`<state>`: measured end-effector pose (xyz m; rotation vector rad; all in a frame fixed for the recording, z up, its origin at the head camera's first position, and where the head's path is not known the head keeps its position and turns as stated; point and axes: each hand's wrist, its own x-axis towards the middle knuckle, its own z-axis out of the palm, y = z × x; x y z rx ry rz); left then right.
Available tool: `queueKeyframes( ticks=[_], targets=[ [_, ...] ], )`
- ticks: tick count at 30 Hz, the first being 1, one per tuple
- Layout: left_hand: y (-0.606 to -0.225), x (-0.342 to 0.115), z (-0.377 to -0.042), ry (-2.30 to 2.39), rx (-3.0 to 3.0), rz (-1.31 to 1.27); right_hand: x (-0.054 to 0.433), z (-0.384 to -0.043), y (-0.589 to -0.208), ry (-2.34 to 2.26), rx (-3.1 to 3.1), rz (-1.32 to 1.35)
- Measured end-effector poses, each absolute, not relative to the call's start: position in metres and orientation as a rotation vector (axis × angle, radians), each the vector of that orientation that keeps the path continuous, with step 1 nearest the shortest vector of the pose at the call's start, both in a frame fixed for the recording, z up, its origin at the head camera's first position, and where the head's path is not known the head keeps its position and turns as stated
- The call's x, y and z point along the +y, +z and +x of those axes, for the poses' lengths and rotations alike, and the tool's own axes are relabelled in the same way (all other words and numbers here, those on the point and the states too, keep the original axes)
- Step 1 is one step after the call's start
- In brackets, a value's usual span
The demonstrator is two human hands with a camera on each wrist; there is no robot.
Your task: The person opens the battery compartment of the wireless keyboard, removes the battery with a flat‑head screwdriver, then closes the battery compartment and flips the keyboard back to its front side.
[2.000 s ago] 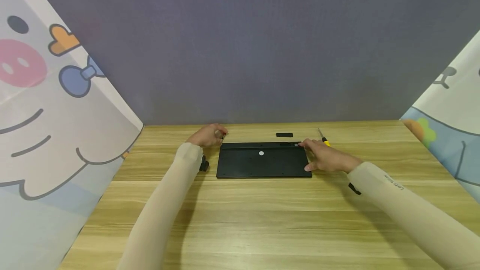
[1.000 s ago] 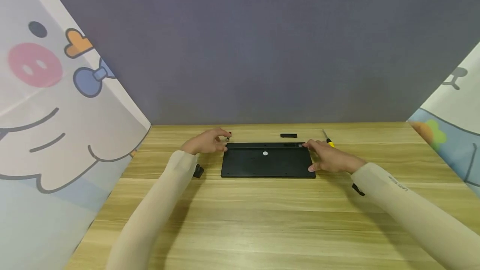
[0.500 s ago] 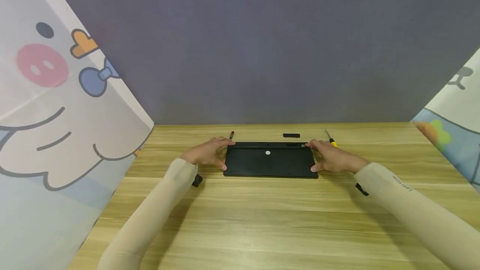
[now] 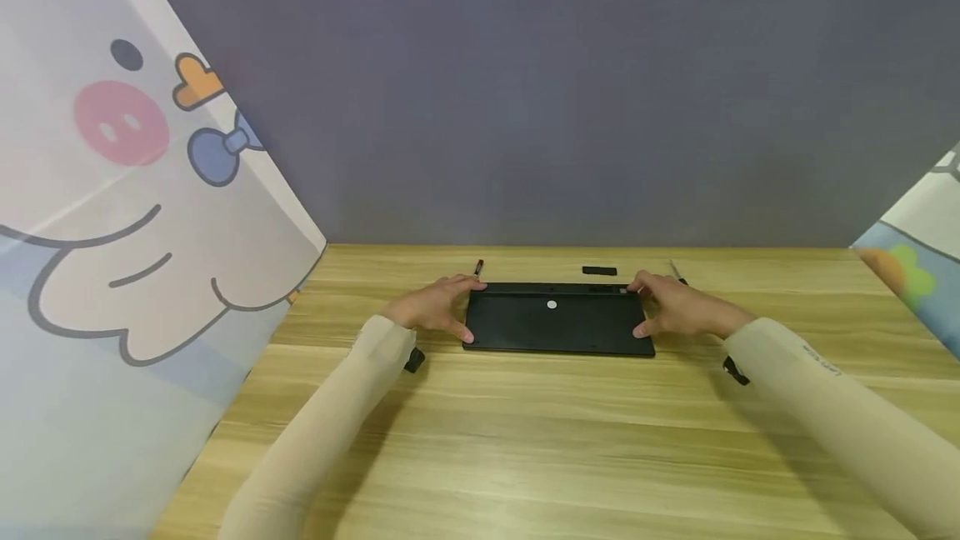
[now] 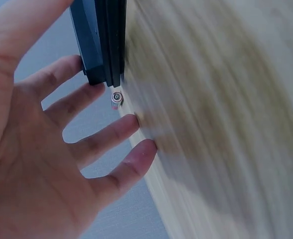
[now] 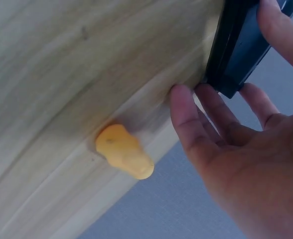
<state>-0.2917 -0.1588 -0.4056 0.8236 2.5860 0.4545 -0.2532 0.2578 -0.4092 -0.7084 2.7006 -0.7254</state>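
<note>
A black keyboard (image 4: 555, 327) lies underside up on the table, a round white sticker near its middle. Along its raised far strip, toward the right, is an open battery slot (image 4: 603, 290). My left hand (image 4: 435, 307) grips the left end, thumb at the near corner and index finger at the far one. In the left wrist view the two lower fingers reach past the edge. The right end is held by my right hand (image 4: 678, 307), thumb and fingers spread across it. Just behind the left far corner lies a battery (image 5: 116, 98) with a dark-and-red body.
Behind the keyboard lies a small black cover (image 4: 599, 271). A screwdriver (image 6: 124, 152) with a yellow handle rests beyond my right hand, mostly hidden by it in the head view. A grey panel (image 4: 562, 107) rises at the table's far edge.
My left hand has let go of the battery behind the keyboard and come to the keyboard's left end. My right hand stays at the right end. The head view has turned slightly left.
</note>
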Motion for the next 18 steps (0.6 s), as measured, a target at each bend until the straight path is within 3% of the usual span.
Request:
queueKeyframes(
  ticks=[8, 18],
  targets=[
    [-0.404, -0.156, -0.287, 0.483, 2.576, 0.757, 0.259, -0.260, -0.403, -0.756, 2.707, -0.677],
    [-0.400, -0.155, -0.288, 0.447, 2.588, 0.748, 0.244, -0.299, -0.392, -0.750, 2.778, -0.660]
  ],
)
